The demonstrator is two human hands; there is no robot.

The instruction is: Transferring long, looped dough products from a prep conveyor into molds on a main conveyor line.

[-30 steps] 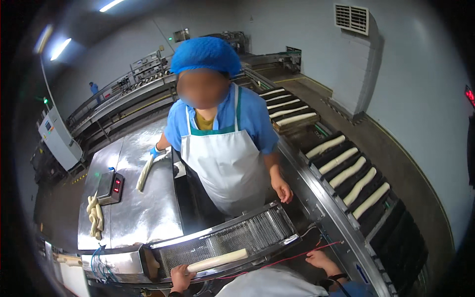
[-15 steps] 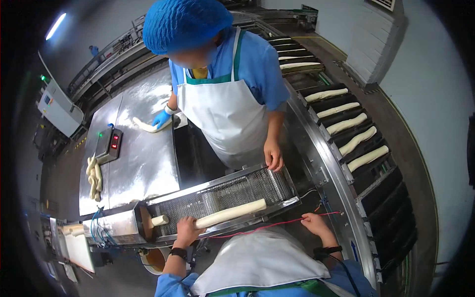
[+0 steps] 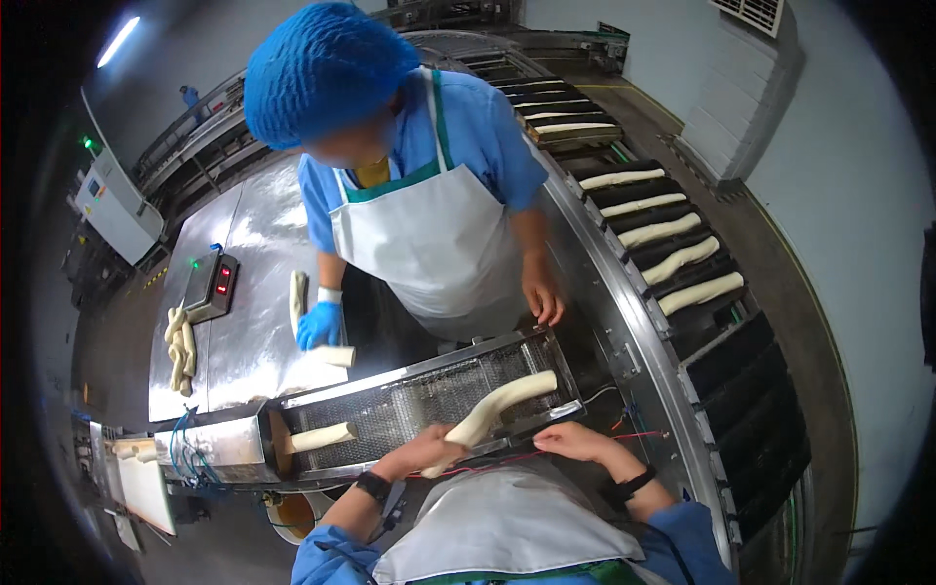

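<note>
Blue sleeves, white apron, black wristbands

You stand in an industrial bakery: dough logs point(image 3: 643, 234) ride a curved conveyor point(image 3: 624, 312), steel bench point(image 3: 253, 253), hairnetted co-worker point(image 3: 322, 68).

Bench scale point(image 3: 213, 284), far left: small dark display, red digits. Grey cabinet point(image 3: 109, 203): blue-orange panel label.

Pale grey walls point(image 3: 858, 195) enclose a factory floor, a louvred vent point(image 3: 751, 12) set high at right. A ceiling strip light point(image 3: 117, 41) glows above a steel table point(image 3: 244, 244).
</note>
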